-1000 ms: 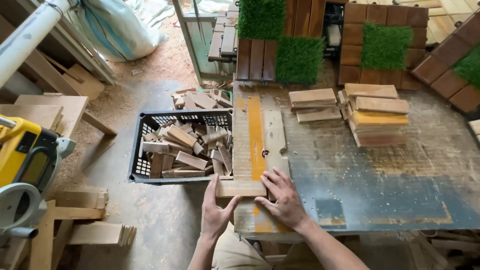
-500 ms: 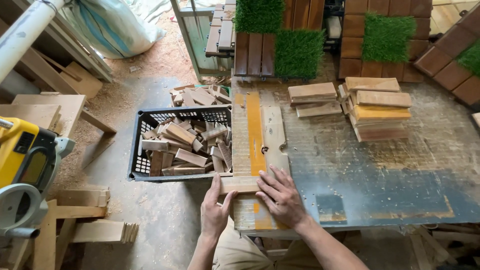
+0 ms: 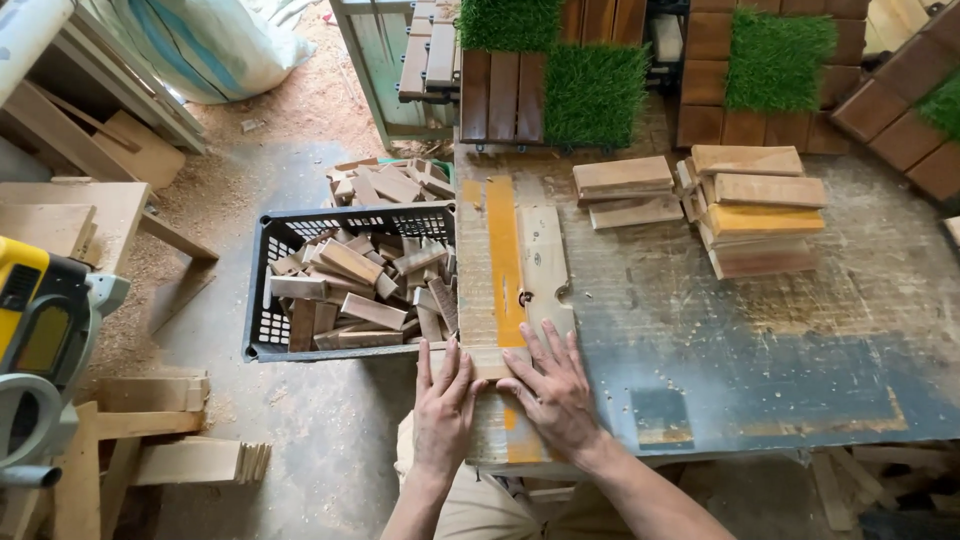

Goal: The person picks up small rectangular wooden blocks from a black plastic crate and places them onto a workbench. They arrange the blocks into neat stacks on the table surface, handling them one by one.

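Both hands, left hand and right hand, now lie flat, fingers spread, pushing the wood block farther along the table, beside the crate.

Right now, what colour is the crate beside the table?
Black, a plastic lattice crate filled with wood offcuts; clearest in the head view.
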